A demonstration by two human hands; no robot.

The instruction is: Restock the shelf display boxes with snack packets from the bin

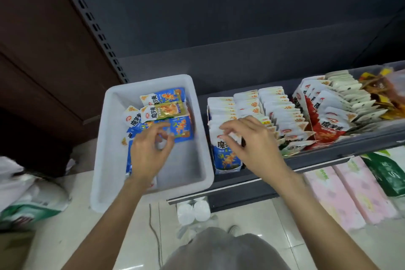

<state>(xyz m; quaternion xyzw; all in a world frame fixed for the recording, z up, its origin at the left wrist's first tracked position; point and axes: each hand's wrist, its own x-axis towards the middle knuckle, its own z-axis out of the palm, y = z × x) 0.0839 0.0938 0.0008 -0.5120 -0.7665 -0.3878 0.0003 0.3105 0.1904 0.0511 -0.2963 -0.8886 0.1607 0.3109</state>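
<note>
Packets (pixel 166 114) lie loose in the white bin (pixel 197 173) right under my left hand (pixel 151 151), its fingers curled and seemingly pinching one, while my right hand (pixel 252 144) pinches packet tops in the blue display box (pixel 226 160) just beside the bin.

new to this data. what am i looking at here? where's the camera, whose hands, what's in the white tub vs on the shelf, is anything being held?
There is one picture, taken by a wide-angle camera worn on a person's head, looking forward and down. No robot is involved: both hands are the person's own.

The left hand reaches into the white bin, which rests on the shelf's left end and holds loose snack packets, mostly blue, one green. Its fingers curl over a blue packet, but motion blur hides whether they grip it.

The right hand pinches the top of a blue packet standing at the front of the leftmost display box. Beside it, more boxes hold upright rows of white-topped packets, including a red box.

Pink packs sit on a lower level.
</note>
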